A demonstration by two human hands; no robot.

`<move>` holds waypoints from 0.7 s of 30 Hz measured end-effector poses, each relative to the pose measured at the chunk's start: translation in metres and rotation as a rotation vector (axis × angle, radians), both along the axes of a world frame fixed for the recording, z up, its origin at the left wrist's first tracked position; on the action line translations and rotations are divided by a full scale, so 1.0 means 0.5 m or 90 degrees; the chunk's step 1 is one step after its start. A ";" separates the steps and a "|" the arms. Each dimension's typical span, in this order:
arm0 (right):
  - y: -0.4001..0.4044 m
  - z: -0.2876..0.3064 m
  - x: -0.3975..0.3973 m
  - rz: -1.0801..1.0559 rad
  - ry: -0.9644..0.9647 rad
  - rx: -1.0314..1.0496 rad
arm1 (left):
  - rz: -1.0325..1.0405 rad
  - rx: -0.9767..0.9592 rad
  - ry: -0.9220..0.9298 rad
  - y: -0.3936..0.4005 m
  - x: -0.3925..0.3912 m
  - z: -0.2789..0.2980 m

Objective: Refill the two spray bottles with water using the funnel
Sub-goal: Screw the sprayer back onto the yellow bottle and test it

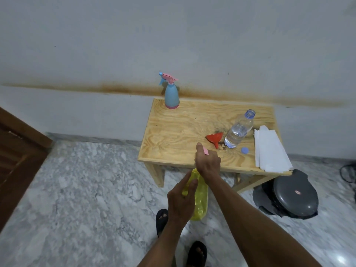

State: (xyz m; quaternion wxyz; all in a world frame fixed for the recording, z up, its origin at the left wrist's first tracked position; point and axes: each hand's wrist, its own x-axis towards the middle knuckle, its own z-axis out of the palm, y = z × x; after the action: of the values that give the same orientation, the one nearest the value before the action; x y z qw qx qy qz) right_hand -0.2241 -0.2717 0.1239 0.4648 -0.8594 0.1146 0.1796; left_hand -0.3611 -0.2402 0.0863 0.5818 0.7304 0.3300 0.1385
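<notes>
Fingers (200, 149) of the right hand (208, 162) are curled round the pink spray head of the yellow spray bottle (199, 197); a pink tab of that head pokes out above the knuckles. Left hand (180, 199) has its fingers stretched fairly straight along the bottle's yellow body, touching it, thumb side hidden, so can't tell if it wraps round. Bottle is held in the air, tilted, just in front of the near edge of the wooden table (173, 132), over the marble floor (86, 189).

Head view, the only 1:

- blue spray bottle (171, 95) stands upright at the table's far left corner, against the wall (173, 35), pink-and-blue trigger head on.
- red funnel (215, 138) lies on its side near the table's middle-right, spout pointing toward the near edge.
- water bottle (238, 130), clear plastic, uncapped, stands just right of the funnel, touching or nearly so; partly filled.
- blue cap (244, 150) lies on the table just near-side of the water bottle.
- white paper sheets (269, 149) stacked along the table's right edge.
- dark grey lidded bin (292, 195) on the floor, right of the table.
- 2 feet in black sandals (161, 218) at the bottom.
- brown wooden door (17, 155) at far left.
</notes>
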 end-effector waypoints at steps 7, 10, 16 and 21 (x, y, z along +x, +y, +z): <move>-0.043 -0.001 0.014 -0.028 -0.028 -0.040 | -0.042 -0.013 -0.011 -0.015 0.014 -0.002; -0.051 0.003 0.015 -0.021 -0.012 -0.017 | -0.046 -0.010 -0.007 -0.022 0.015 -0.002; -0.057 0.016 0.015 -0.010 -0.009 0.032 | -0.080 0.016 -0.009 -0.031 0.016 0.009; -0.056 0.051 0.038 0.013 -0.076 0.075 | -0.165 0.036 -0.015 -0.007 0.040 0.015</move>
State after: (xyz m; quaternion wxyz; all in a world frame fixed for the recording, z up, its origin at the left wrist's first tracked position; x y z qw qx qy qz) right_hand -0.2052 -0.2995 0.1497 0.5188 -0.8408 0.0669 0.1396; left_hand -0.3411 -0.2436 0.0936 0.5779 0.7812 0.2222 0.0799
